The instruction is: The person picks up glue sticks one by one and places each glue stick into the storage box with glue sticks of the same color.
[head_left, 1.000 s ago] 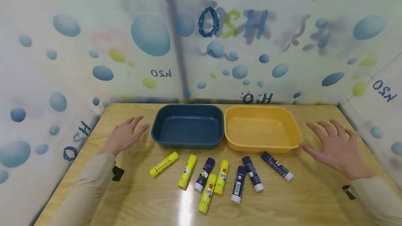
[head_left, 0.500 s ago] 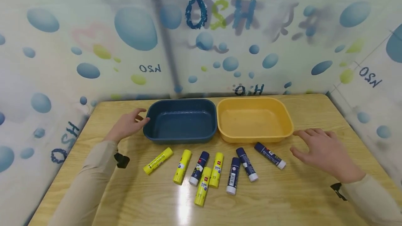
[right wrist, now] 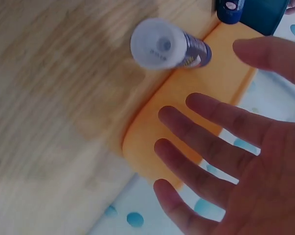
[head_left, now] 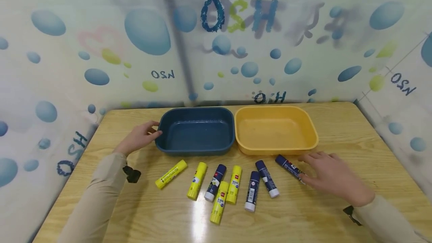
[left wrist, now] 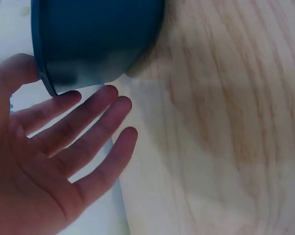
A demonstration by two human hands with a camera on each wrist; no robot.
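Observation:
My left hand [head_left: 137, 138] is at the left end of a dark blue plastic bin [head_left: 195, 152]. In the left wrist view its thumb goes behind the bin's rim [left wrist: 44, 81] while the index fingertip lies outside, pinching the edge; the other fingers spread below. My right hand [head_left: 337, 178], fingers spread and holding nothing, hovers by a navy glue stick [head_left: 288, 165]. The thumb overlaps the stick's white end in the head view; in the right wrist view that white end [right wrist: 154, 45] shows apart from the fingers. A yellow bin [head_left: 278, 152] stands just behind this stick.
On the wooden table [head_left: 162, 216], several yellow glue sticks [head_left: 171, 174] and more navy glue sticks [head_left: 252, 191] lie before the bins. One yellow stick [head_left: 219, 202] lies nearest the front. A patterned cloth wall [head_left: 253, 48] rises behind.
My left hand has moved right onto the blue bin's rim. My right hand has come left and down from beside the yellow bin to the rightmost navy glue stick. The head view has shifted slightly.

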